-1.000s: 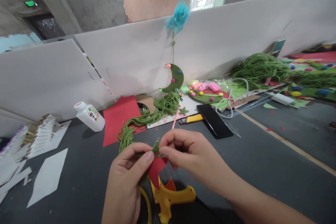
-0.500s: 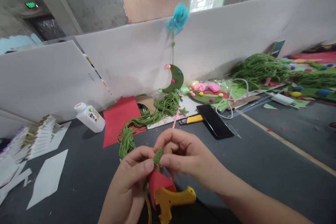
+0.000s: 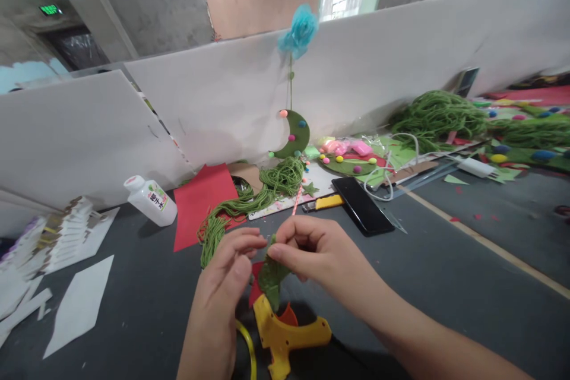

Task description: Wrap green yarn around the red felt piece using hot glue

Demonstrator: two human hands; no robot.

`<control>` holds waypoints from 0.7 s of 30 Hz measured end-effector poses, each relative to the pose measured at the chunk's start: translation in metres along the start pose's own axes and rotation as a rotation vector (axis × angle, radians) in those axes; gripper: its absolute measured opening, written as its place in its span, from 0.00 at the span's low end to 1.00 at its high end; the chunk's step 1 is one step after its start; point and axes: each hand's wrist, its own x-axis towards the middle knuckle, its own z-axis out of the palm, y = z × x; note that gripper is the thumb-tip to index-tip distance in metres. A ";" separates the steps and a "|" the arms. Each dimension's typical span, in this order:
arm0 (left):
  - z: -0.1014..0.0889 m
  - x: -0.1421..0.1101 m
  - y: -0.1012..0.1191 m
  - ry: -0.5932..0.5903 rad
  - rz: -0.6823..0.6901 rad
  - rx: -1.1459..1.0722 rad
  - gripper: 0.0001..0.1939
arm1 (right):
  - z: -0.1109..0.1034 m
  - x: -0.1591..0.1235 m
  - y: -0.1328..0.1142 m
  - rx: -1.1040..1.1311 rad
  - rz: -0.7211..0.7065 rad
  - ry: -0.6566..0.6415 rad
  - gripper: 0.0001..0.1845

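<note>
My right hand [image 3: 312, 252] pinches the top of a small green felt piece [image 3: 271, 278] that hangs over a red felt piece [image 3: 255, 286]. My left hand [image 3: 222, 297] is beside it, thumb and fingers curled against the same felt pieces from the left. Just below them a yellow glue gun [image 3: 285, 335] lies on the dark table [image 3: 133, 309]. A bundle of green yarn [image 3: 249, 199] lies behind the hands.
A white glue bottle [image 3: 149, 200] and a red sheet [image 3: 200, 202] lie at the left back. A black phone [image 3: 361, 205], a yellow cutter [image 3: 323, 203], a green felt moon [image 3: 294, 133] hanging on the white partition, white card scraps [image 3: 66, 237] at left, yarn piles at right.
The green piece has dropped lower and now hangs open below my right fingers. My left hand has loosened and slid slightly down and left. The red piece is mostly covered.
</note>
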 end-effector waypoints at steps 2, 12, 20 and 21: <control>0.001 -0.001 0.001 0.038 0.045 0.120 0.06 | 0.001 0.000 0.000 -0.015 0.007 0.011 0.10; -0.004 -0.001 -0.004 0.080 -0.102 -0.059 0.08 | 0.004 -0.004 -0.004 -0.041 0.014 -0.050 0.04; -0.002 -0.005 0.001 0.028 -0.234 -0.225 0.07 | 0.002 -0.005 -0.003 -0.034 0.010 -0.082 0.04; -0.001 -0.005 0.003 0.018 -0.249 -0.243 0.07 | 0.001 -0.005 -0.003 -0.014 0.012 -0.091 0.04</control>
